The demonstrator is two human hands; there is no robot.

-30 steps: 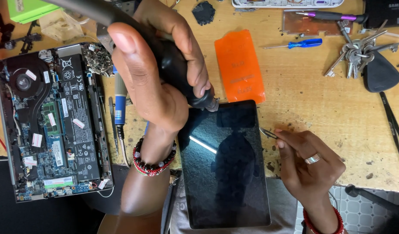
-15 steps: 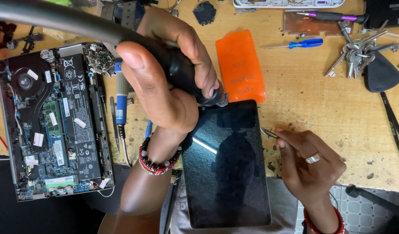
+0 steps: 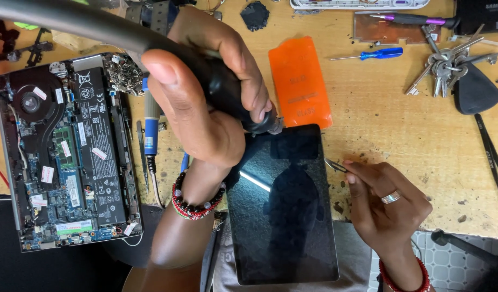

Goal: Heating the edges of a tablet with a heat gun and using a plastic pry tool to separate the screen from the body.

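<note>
Hot-air nozzle at the tablet's top edge, tweezers at its right side.

I see my left hand point(image 3: 205, 103) raised over the bench, fingers wrapped tight around the black hot-air handle point(image 3: 227, 92), its tip touching the upper edge of the dark tablet point(image 3: 284, 205) lying at the desk's near edge. My right hand point(image 3: 386, 203) rests beside the tablet, fingertips pinched on thin tweezers point(image 3: 335, 165) at its right rim. An orange rectangular pouch point(image 3: 300, 81) lies just above the tablet; white and pink stickers dot the opened laptop point(image 3: 65, 151) at left.
</note>
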